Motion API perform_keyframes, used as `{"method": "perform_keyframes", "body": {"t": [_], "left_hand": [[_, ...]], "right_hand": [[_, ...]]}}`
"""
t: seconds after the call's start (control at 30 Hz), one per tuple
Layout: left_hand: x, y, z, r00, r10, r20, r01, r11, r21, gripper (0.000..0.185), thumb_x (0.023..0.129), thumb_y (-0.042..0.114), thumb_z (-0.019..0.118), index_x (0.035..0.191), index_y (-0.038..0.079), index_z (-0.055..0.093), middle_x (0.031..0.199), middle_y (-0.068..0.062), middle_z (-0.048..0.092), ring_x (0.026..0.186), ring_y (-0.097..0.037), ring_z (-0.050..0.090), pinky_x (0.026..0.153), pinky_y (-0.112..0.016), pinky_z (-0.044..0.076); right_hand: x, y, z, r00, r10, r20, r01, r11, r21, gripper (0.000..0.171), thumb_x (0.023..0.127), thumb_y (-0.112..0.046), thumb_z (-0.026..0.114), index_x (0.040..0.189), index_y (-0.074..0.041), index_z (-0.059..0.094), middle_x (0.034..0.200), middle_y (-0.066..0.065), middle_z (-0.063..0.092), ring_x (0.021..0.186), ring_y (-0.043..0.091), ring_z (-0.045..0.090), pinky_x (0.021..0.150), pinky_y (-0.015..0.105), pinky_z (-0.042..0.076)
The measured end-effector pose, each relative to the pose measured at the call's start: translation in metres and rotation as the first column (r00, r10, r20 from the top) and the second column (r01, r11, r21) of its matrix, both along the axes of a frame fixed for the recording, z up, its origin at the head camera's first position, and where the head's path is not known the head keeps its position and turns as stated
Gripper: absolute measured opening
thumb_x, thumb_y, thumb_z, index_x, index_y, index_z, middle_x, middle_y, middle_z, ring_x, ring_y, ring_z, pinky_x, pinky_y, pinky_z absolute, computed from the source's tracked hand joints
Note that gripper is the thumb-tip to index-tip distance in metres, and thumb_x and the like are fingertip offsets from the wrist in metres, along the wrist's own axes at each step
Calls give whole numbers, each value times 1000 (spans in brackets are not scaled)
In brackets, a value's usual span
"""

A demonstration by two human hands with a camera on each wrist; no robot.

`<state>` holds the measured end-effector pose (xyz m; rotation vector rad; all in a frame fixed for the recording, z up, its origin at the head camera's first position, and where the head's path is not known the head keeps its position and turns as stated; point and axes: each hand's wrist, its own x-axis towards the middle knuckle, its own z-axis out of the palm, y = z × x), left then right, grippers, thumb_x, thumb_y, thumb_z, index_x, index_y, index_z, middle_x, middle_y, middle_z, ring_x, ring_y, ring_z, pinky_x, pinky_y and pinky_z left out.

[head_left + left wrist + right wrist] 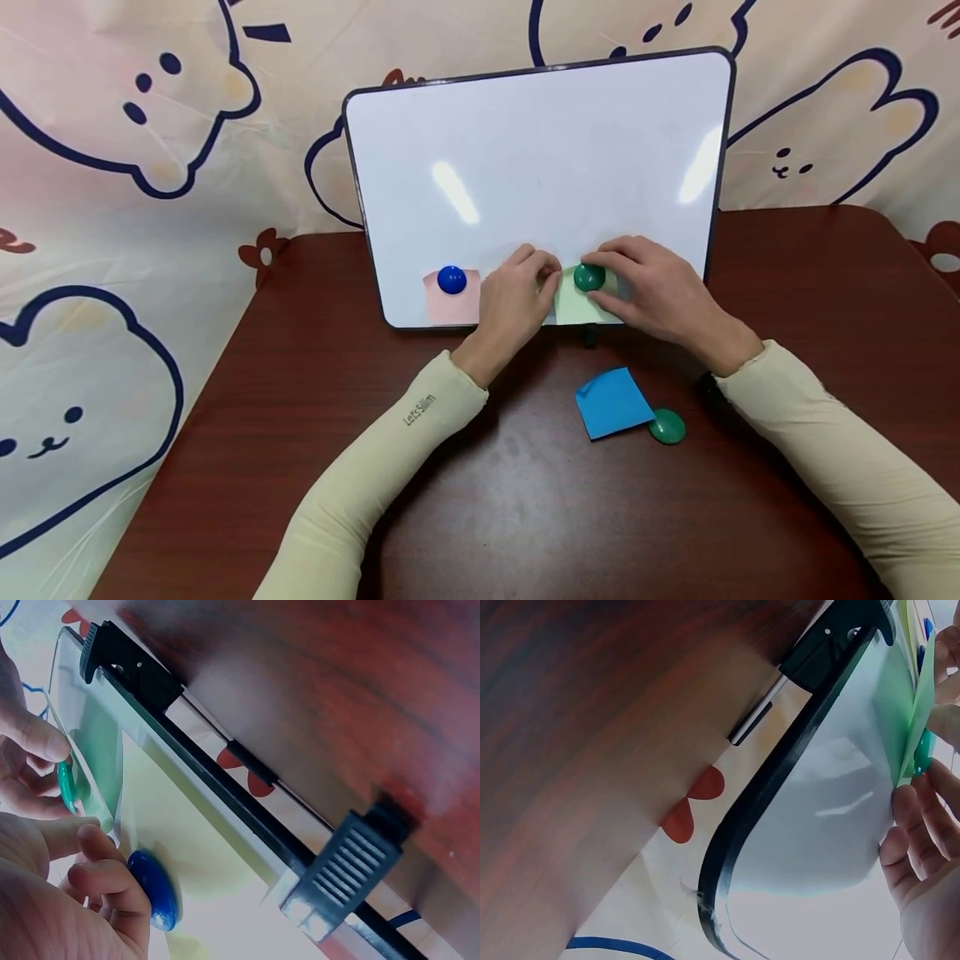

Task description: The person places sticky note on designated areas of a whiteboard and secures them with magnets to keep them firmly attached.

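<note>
Both hands up at whiteboard (540, 167), low along its bottom edge, right of centre. Right hand (660, 292) fingers curled round green magnet (589, 277), pinching it against light green note (581, 307) on board face. Left hand (517, 296) just left of magnet, fingertips pressing note's left edge flat; nothing gripped, fingers bent but loose. Magnet between the two hands, touching right-hand fingers, so right hand nearer. Note roughly square, hanging down to board's bottom edge. Elsewhere: blue magnet (452, 279) on pink note (450, 302) near board's bottom-left corner. On table (262, 433), near middle, blue note (613, 402) with second green magnet (667, 426) touching its right corner.
</note>
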<state>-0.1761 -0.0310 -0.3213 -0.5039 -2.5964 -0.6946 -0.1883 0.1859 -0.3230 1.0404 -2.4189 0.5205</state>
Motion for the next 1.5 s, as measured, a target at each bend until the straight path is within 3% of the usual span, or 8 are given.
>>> {"method": "perform_keyframes", "body": {"t": [0.5,0.77,1.1,1.5], "left_hand": [[0,0,-1,1000,-5,-20,6,1000,13,11,96,22,67,98,13,73,94,-1,66,82,-14,66,70,-27,54],[1,0,-8,1000,-4,-5,4,1000,21,12,96,22,67,98,13,73,93,-2,66,82,-14,66,71,-28,55],[-1,0,0,1000,-21,-4,21,999,28,12,96,22,67,99,12,73,95,-3,67,84,-15,67,73,-29,56],[-2,-3,-1,999,-47,15,46,995,84,13,96,18,66,101,8,73,95,-7,65,83,-17,65,74,-27,56]], "right_hand": [[0,0,0,1000,1,-10,-1,1000,1,51,81,-26,83,125,-9,66,122,13,63,110,29,61,91,47,56],[2,0,-5,1000,2,9,-2,1000,3,51,80,-27,84,125,-10,66,122,12,63,108,27,62,91,46,56],[0,0,2,1000,0,-9,0,1000,2,50,81,-27,83,125,-8,66,121,12,63,109,28,62,92,46,56],[0,0,1,1000,7,-8,-7,1000,0,50,83,-26,82,126,-9,65,123,12,62,112,28,60,93,47,55]]}}
